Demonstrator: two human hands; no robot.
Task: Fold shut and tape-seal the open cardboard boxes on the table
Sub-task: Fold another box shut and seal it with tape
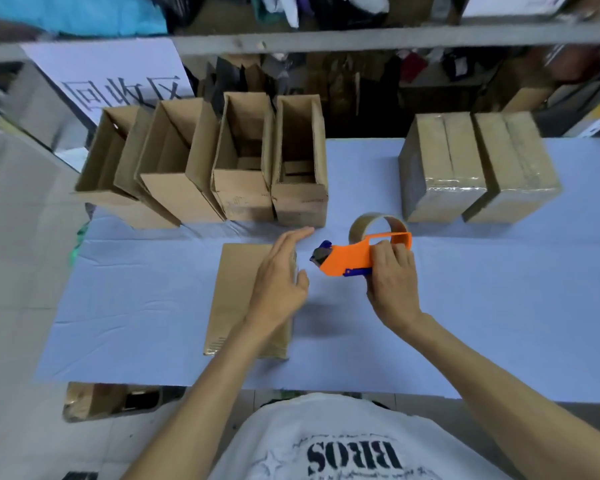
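A closed cardboard box (236, 299) lies flat on the blue table in front of me. My left hand (281, 271) rests on its right side with straight fingers. My right hand (392, 282) grips an orange tape dispenser (350, 258) just right of the box; the brown tape roll (378, 226) sits at its far end and the blue cutter end points toward the box. Several open cardboard boxes (243, 157) stand in a row at the back left. Two sealed boxes (444, 164) (513, 168) stand at the back right.
The table is covered with a light blue cloth (499, 306). A white sign with printed characters (118, 84) leans behind the open boxes. Shelving with dark clutter (395, 81) runs along the back. More cardboard (94, 400) lies on the floor at lower left.
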